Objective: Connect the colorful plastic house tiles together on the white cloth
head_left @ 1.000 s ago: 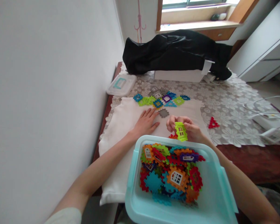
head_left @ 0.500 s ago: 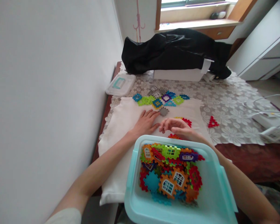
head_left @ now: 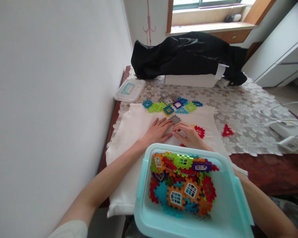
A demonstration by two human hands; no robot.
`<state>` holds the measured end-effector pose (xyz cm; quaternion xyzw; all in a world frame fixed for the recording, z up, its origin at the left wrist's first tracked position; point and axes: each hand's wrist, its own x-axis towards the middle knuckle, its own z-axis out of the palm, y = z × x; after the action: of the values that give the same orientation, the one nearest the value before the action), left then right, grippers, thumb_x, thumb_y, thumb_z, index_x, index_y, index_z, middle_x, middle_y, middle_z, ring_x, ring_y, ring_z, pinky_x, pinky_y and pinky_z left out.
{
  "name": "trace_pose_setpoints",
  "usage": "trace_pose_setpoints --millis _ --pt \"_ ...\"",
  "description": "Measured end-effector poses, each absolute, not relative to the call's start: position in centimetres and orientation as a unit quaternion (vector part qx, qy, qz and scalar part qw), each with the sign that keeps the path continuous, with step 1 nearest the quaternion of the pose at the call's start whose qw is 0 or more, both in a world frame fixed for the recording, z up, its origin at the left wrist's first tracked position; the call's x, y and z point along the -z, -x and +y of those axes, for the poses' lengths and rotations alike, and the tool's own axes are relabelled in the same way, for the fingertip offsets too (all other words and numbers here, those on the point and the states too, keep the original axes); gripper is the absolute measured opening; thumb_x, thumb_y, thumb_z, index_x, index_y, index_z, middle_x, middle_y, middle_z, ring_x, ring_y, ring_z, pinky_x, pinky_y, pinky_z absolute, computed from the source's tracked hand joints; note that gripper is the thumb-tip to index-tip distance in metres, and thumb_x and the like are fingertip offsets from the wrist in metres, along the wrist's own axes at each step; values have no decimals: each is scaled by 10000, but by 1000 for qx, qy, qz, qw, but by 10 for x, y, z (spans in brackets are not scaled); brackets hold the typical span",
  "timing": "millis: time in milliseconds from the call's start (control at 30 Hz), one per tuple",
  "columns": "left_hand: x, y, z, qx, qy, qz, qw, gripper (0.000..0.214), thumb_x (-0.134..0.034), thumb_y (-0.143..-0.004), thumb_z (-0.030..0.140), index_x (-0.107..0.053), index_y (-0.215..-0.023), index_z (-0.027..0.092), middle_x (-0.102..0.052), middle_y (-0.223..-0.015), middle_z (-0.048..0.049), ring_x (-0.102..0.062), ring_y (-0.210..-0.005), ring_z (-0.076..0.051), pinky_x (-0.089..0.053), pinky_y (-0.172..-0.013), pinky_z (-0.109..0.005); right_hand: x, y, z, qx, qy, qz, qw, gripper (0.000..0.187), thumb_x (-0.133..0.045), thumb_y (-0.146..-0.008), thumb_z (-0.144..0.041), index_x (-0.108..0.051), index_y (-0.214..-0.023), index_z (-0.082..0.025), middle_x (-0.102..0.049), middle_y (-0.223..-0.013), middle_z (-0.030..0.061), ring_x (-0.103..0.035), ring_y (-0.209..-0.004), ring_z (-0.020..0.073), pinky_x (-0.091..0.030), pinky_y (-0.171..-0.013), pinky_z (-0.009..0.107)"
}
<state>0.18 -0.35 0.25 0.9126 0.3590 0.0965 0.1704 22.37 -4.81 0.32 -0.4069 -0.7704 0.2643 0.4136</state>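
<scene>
My left hand [head_left: 158, 131] lies flat on the white cloth [head_left: 134, 132], fingers stretched toward a grey toothed tile [head_left: 175, 119]. My right hand [head_left: 188, 134] rests beside it with fingers curled downward, its fingertips close to the grey tile; I see nothing held in it. A red tile [head_left: 200, 131] lies just right of my right hand. In front of me stands a light blue bin [head_left: 228, 211] full of several coloured interlocking tiles, with a lime green window tile [head_left: 182, 161] on top.
A row of coloured tiles [head_left: 172, 105] lies at the cloth's far edge. A red triangle [head_left: 227, 131] sits on the lace tablecloth. A clear lid [head_left: 129, 90], a black bag [head_left: 188, 56] over a white box, and white cables [head_left: 285, 122] lie farther off. A wall runs along the left.
My right hand let go of the lime green window tile, which now lies in the bin. The hand then moved forward and left, down onto the cloth near the grey tile.
</scene>
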Motion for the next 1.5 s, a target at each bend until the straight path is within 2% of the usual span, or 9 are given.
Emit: trace_pose_setpoints --millis 133,267,400,567,833,1200,1267,1400,1500 --pt "-3 -3 -3 -160 -901 366 172 481 -634 -1064 378 -580 -1507 198 -586 -1555 -121 -521 -1474 -284 -350 -1324 -513 -4 -223 -48 -253 406 -778 407 69 -656 -1015 -239 -702 -973 -211 -729 -1026 65 -694 -991 206 -545 -909 347" --pt "-4 -4 -1 -193 -889 372 182 370 -702 -1033 382 -688 -1348 187 -695 -1308 -119 -640 -1246 -285 -511 -1145 -460 -4 -224 -48 -236 422 -776 405 68 -651 -1009 -218 -708 -973 -208 -728 -1023 62 -693 -977 203 -545 -912 348" --pt "-3 -2 2 -191 -891 365 190 233 -720 -1028 369 -761 -1176 194 -718 -1141 -98 -659 -1108 -275 -542 -1032 -436 -3 -225 -46 -224 445 -773 393 78 -647 -1006 -228 -715 -970 -212 -736 -1011 61 -701 -967 216 -544 -881 355" --pt "1 -2 3 -226 -888 341 210 196 -720 -1032 371 -788 -1080 193 -710 -1082 -90 -662 -1050 -255 -544 -999 -410 -3 -225 -46 -208 463 -774 378 59 -654 -1000 -225 -710 -985 -218 -732 -998 60 -700 -958 225 -552 -869 364" --pt "3 -3 4 -299 -850 297 315 275 -523 -1119 338 -740 -1124 169 -718 -1122 -104 -690 -1073 -220 -566 -959 -346 -2 -226 -46 -200 473 -775 370 142 -654 -1019 -261 -738 -1130 -231 -729 -1107 76 -718 -1038 237 -581 -926 384" --pt "1 -4 2 -308 -824 326 346 275 -537 -1102 368 -729 -1085 172 -759 -1061 -77 -714 -966 -198 -576 -881 -319 1 -227 -44 -222 479 -756 387 162 -630 -1043 -304 -764 -1065 -216 -720 -1087 79 -727 -907 192 -602 -838 339" --pt "0 -4 1 -311 -820 329 351 277 -517 -1109 366 -719 -1124 177 -761 -1101 -79 -722 -1001 -197 -589 -910 -323 0 -227 -45 -221 475 -747 411 162 -632 -1040 -308 -771 -1043 -226 -732 -1065 73 -720 -898 190 -600 -835 337" --pt "-3 -2 1 -365 -806 349 310 315 -466 -1133 386 -644 -1306 193 -711 -1321 -113 -668 -1268 -218 -572 -1082 -372 -7 -225 -47 -228 475 -677 514 130 -673 -1011 -318 -771 -980 -238 -742 -991 57 -706 -908 196 -587 -825 338" --pt "-2 -1 4 -389 -791 398 252 331 -471 -1128 370 -593 -1381 195 -648 -1446 -138 -589 -1404 -237 -513 -1201 -437 -15 -226 -49 -329 460 -597 569 160 -731 -963 -399 -739 -973 -239 -719 -953 46 -647 -780 172 -561 -708 316"
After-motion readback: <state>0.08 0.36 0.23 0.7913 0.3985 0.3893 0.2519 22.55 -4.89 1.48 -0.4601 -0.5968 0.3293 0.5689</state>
